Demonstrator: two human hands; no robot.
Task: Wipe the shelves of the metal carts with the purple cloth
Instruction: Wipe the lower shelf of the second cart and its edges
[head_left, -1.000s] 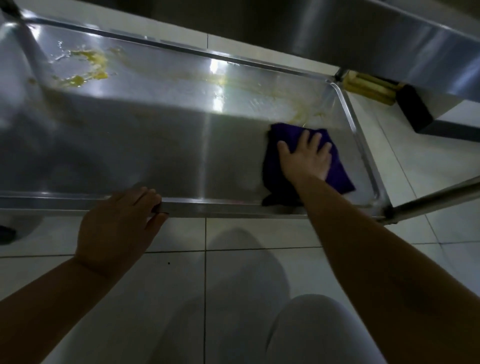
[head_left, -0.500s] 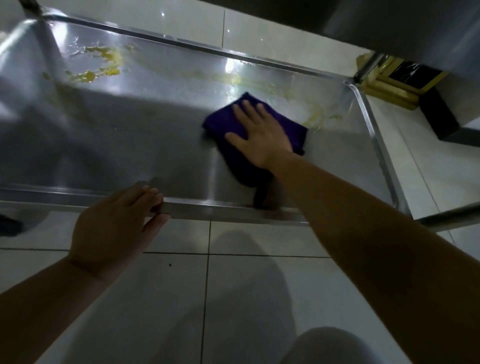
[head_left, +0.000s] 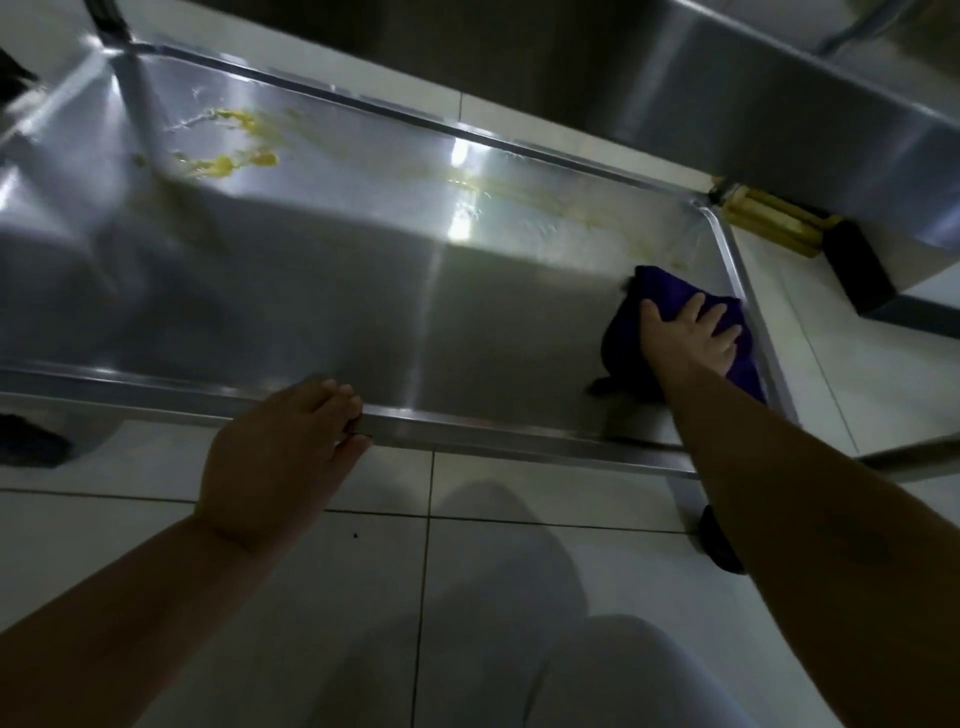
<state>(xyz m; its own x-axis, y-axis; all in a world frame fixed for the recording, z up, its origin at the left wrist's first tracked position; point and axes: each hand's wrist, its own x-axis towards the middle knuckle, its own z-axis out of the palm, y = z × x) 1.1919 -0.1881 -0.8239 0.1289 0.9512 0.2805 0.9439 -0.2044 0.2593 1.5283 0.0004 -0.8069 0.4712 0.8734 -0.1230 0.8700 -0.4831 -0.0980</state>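
Cloth (head_left: 655, 301) and right hand (head_left: 688, 338) moved from mid-shelf, where they were half a second ago, back to the right end of the shelf (head_left: 322, 291), much like a second ago. The cloth now lies just beside the right rim, near the front right corner, flat on the metal. Right hand lies palm down on top of it, fingers straight and spread, pressing; no pinch.

Left hand (head_left: 283, 447) unchanged: at the front rim (head_left: 493, 427) of the shelf, fingers curled over the edge, thumb below it, gripping the rim.

Yellow spill (head_left: 228, 156) at the back left looks the same as earlier, well apart from the cloth. A pale yellowish streak (head_left: 519, 189) runs along the back of the shelf toward the right corner; it ends near the cloth's far edge, contact unclear.

Above and behind, an upper metal shelf (head_left: 753, 104) cuts across the top right. A yellow object (head_left: 763, 218) sits on the tiled floor (head_left: 519, 519) past the right back corner, partly hidden. A dark caster (head_left: 719, 540) shows below the front right corner. Frame is blurry.
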